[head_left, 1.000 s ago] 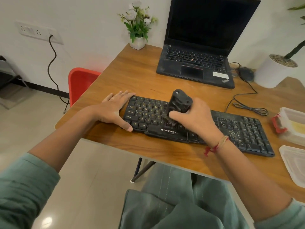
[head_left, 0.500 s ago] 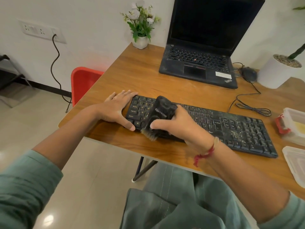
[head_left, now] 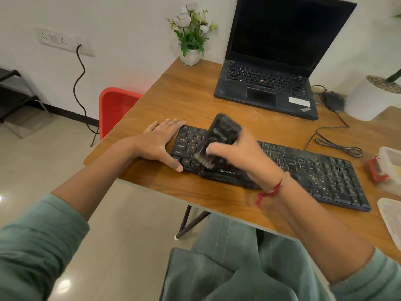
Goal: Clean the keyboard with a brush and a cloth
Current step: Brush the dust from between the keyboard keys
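A black keyboard (head_left: 308, 168) lies across the front of the wooden desk (head_left: 195, 101), with pale crumbs on its right keys. My right hand (head_left: 240, 155) grips a black brush (head_left: 219, 137), tilted, its bristles on the keys of the left half. My left hand (head_left: 161, 143) rests flat at the keyboard's left end, fingers straight on the desk and thumb along the front corner. No cloth is in view.
An open black laptop (head_left: 267, 92) stands behind the keyboard, a flower pot (head_left: 191, 55) to its left. A mouse (head_left: 333, 101) and coiled cable (head_left: 338, 146) lie at the right, beside a white planter (head_left: 368, 98) and plastic containers (head_left: 388, 168). A red chair (head_left: 115, 107) stands left of the desk.
My right hand swept the brush from the keyboard's middle towards its left front, then lifted it back up over the left keys. My left hand stayed put.
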Demonstrator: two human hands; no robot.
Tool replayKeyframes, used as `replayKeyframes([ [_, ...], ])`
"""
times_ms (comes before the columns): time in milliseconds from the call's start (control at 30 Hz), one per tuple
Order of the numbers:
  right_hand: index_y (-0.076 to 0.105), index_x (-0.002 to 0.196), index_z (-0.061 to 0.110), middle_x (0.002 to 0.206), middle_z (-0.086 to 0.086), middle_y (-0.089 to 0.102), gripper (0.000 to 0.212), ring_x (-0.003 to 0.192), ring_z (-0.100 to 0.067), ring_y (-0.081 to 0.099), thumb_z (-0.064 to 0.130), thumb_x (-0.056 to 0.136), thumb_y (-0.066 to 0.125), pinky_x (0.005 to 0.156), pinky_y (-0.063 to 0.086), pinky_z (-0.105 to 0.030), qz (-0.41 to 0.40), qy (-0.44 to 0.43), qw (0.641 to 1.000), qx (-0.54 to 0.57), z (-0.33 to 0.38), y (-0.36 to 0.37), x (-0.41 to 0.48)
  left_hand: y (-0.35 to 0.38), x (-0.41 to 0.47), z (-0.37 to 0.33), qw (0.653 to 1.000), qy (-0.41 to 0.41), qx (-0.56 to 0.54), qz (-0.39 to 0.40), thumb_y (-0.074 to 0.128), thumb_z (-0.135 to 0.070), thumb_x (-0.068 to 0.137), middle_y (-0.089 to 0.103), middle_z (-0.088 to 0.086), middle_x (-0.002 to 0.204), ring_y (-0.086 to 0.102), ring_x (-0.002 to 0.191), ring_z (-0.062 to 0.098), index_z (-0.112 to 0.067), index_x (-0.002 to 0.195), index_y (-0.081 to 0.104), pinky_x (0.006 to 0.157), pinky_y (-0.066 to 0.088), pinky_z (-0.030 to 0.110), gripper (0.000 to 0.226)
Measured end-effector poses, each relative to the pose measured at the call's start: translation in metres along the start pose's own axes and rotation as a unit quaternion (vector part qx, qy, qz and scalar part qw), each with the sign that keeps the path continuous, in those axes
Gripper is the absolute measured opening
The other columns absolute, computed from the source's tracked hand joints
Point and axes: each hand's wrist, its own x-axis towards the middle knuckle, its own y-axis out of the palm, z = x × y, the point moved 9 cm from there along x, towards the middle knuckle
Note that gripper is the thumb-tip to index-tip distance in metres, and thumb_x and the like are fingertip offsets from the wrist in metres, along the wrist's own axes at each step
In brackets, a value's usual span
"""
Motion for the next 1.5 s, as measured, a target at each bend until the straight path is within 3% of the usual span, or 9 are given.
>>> replayKeyframes([
  [233, 0.051, 0.060, 0.020, 0.056, 0.009, 0.053, 0.026, 0.051, -0.006, 0.047, 0.034, 0.068, 0.072, 0.047, 0.036, -0.020, -0.016, -0.073, 0.988, -0.135, 0.012, 0.012, -0.006, 0.000, 0.000, -0.001, 1.000, 0.003, -0.001, 0.001, 0.060, -0.088, 0.037, -0.007, -0.006, 0.163, -0.013, 0.148, 0.011, -0.037, 0.152, -0.007, 0.116, -0.016, 0.039, 0.142],
  [333, 0.059, 0.075, 0.027, 0.076, 0.007, 0.066, 0.017, 0.068, -0.005, 0.060, 0.024, 0.072, 0.076, 0.056, 0.045, -0.021, 0.068, -0.009, 0.998, -0.017, 0.007, 0.015, 0.001, 0.000, 0.000, -0.001, 1.000, 0.005, -0.004, 0.006, 0.060, -0.089, 0.037, -0.008, -0.006, 0.163, -0.014, 0.148, 0.011, -0.038, 0.152, -0.007, 0.117, -0.016, 0.041, 0.142],
  [500, 0.053, 0.070, 0.022, 0.069, 0.006, 0.059, 0.022, 0.066, -0.011, 0.058, 0.031, 0.075, 0.072, 0.052, 0.047, -0.021, -0.088, -0.005, 0.986, -0.138, 0.003, -0.036, 0.027, 0.002, 0.001, 0.000, 1.000, 0.003, -0.002, 0.005, 0.057, -0.094, 0.033, -0.009, -0.005, 0.163, -0.014, 0.148, 0.011, -0.038, 0.152, -0.008, 0.118, -0.016, 0.041, 0.147],
  [667, 0.064, 0.087, 0.022, 0.088, -0.002, 0.071, 0.020, 0.083, -0.017, 0.067, 0.021, 0.072, 0.076, 0.071, 0.057, -0.032, 0.122, -0.019, 0.992, -0.027, 0.009, 0.032, 0.003, 0.001, 0.001, 0.001, 1.000, 0.006, 0.004, -0.002, 0.054, -0.096, 0.032, -0.010, -0.006, 0.163, -0.014, 0.147, 0.010, -0.038, 0.152, -0.009, 0.118, -0.016, 0.041, 0.147],
  [867, 0.055, 0.077, 0.017, 0.072, 0.004, 0.059, 0.022, 0.069, -0.014, 0.059, 0.030, 0.074, 0.073, 0.052, 0.047, -0.022, -0.070, -0.009, 0.988, -0.139, 0.009, -0.022, 0.044, 0.001, 0.001, 0.002, 1.000, 0.004, -0.002, -0.001, 0.053, -0.099, 0.031, -0.009, -0.005, 0.163, -0.014, 0.148, 0.010, -0.039, 0.152, -0.008, 0.118, -0.015, 0.042, 0.148],
  [1000, 0.060, 0.078, 0.013, 0.069, 0.002, 0.060, 0.018, 0.063, -0.013, 0.056, 0.024, 0.073, 0.074, 0.054, 0.045, -0.023, 0.086, -0.058, 0.990, -0.092, 0.017, 0.033, 0.029, 0.000, 0.000, 0.000, 1.000, 0.006, 0.002, 0.000, 0.051, -0.099, 0.030, -0.009, -0.004, 0.163, -0.015, 0.147, 0.010, -0.037, 0.152, -0.009, 0.117, -0.017, 0.039, 0.149],
  [1167, 0.061, 0.090, 0.013, 0.083, 0.001, 0.066, 0.023, 0.069, -0.012, 0.062, 0.028, 0.076, 0.071, 0.061, 0.055, -0.025, -0.027, 0.003, 0.992, -0.123, 0.007, -0.014, 0.059, 0.000, 0.000, -0.001, 1.000, 0.006, -0.007, -0.002, 0.051, -0.100, 0.027, -0.009, -0.004, 0.163, -0.013, 0.148, 0.011, -0.039, 0.152, -0.008, 0.116, -0.017, 0.038, 0.150],
  [1333, 0.065, 0.092, 0.000, 0.088, -0.021, 0.069, 0.029, 0.082, -0.036, 0.065, 0.018, 0.073, 0.076, 0.069, 0.054, -0.047, 0.134, -0.068, 0.986, -0.072, 0.023, 0.051, 0.035, 0.001, 0.002, 0.000, 1.000, 0.008, 0.019, -0.002, 0.048, -0.100, 0.031, -0.010, -0.003, 0.163, -0.015, 0.147, 0.011, -0.031, 0.153, -0.011, 0.119, -0.015, 0.041, 0.152],
  [1500, 0.059, 0.083, 0.016, 0.083, -0.003, 0.066, 0.021, 0.077, -0.020, 0.064, 0.027, 0.073, 0.075, 0.073, 0.058, -0.037, 0.001, -0.042, 0.995, -0.093, 0.026, 0.013, 0.067, 0.000, 0.001, 0.001, 1.000, 0.005, -0.009, -0.013, 0.058, -0.093, 0.034, -0.006, -0.003, 0.163, -0.011, 0.148, 0.011, -0.033, 0.152, -0.004, 0.118, -0.015, 0.041, 0.147],
])
